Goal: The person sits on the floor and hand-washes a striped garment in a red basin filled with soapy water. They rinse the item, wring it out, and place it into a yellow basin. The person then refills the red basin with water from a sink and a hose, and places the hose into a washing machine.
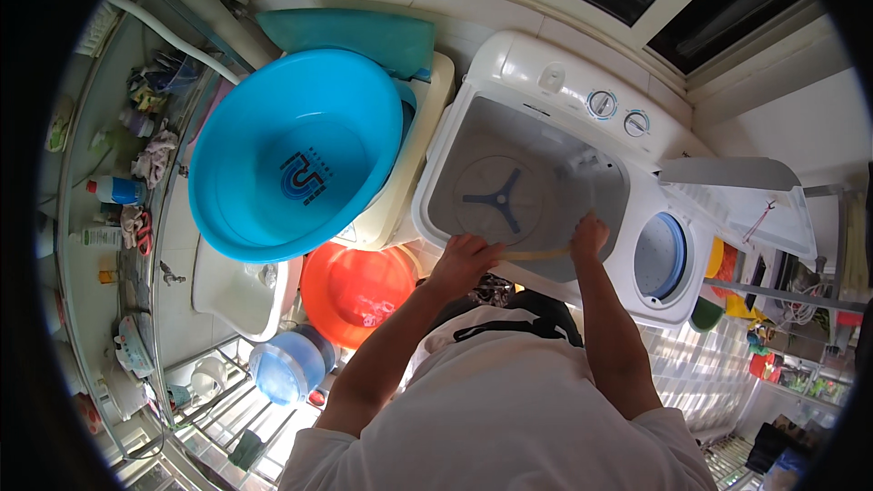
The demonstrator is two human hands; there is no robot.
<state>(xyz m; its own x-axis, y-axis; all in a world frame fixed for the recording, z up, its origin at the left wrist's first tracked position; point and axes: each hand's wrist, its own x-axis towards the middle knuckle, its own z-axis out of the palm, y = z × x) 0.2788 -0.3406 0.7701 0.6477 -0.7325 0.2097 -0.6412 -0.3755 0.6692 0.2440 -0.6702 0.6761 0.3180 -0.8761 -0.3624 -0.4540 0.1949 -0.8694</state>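
A narrow tan strip (537, 255) spans the gap between my two hands, above the front part of the grey wash tub (470, 150) of a white twin-tub washing machine. My left hand (469, 260) is at the tub's front rim, with its fingers closed over the strip's left end. Toward the right side of the tub, my right hand (589, 237) is curled around the other end. A faint pale streak rises beyond its fingers; I cannot tell what it is. On the tub floor sits a round pulsator with three dark blades (500, 199).
The spin tub (660, 256) lies to the right, its lid (743, 198) raised. Two knobs (601, 104) are on the back panel. At left, a large blue basin (293, 157) rests on a cream appliance (392, 218). Below are a red basin (358, 293) and white sink (232, 286).
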